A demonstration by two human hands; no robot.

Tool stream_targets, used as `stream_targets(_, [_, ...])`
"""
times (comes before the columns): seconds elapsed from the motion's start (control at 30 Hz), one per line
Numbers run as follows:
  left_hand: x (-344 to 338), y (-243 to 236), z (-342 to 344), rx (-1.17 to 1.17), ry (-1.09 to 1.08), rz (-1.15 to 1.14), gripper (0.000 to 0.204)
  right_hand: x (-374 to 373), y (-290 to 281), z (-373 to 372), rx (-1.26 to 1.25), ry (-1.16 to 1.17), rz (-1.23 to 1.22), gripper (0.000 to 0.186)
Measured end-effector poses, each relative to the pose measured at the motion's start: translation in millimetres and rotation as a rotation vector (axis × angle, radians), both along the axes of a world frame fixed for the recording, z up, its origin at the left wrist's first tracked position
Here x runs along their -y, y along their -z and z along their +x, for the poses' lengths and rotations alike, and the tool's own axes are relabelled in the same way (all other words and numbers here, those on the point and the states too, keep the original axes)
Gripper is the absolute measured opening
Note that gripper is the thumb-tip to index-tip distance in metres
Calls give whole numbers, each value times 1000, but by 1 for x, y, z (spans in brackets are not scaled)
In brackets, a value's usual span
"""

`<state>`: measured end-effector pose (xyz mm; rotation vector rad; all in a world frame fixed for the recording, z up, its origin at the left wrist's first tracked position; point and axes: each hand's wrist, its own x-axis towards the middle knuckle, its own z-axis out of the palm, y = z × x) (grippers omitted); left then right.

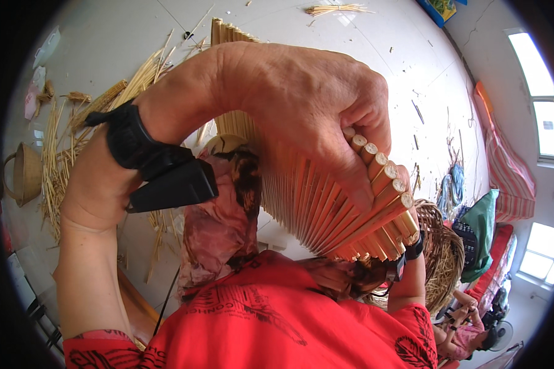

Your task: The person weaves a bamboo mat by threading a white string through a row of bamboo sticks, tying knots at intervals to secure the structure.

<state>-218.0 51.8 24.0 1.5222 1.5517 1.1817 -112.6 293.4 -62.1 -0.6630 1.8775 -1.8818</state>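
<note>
In the head view, grasping a fanned panel of round straw-coloured sticks (305,206) by its cut ends with the bare left hand (311,92), before a red, black-printed shirt (240,323). Showing little of the right hand (404,175) behind the panel; cannot tell its grip. Showing loose yellow stalks (56,175) on pale floor tiles (428,67), near a round tan basket (28,175).

The floor (434,67) is made of pale, glossy tiles with thin dark joints, and it shines most brightly toward the upper right. At the right side there is a white wall (495,46) with a fine crack, an upper window (538,92) and a lower window (545,252), both full of strong white light. Near this wall are a striped cloth (508,169), a green cloth (481,237) and, lower, a round fan (502,335).
</note>
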Motion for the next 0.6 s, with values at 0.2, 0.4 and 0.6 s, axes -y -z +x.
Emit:
stream_targets(0.2, [-1,2,-1,-19,-10,9,22,5,-6,-4,-198,42,138,14])
stream_targets(0.4, [-12,1,-7,-9,35,17,25,-5,-11,2,-221,99,221,12])
stream_targets(0.6, [-9,2,-7,-76,0,-21,27,-1,-8,-1,-254,91,252,9])
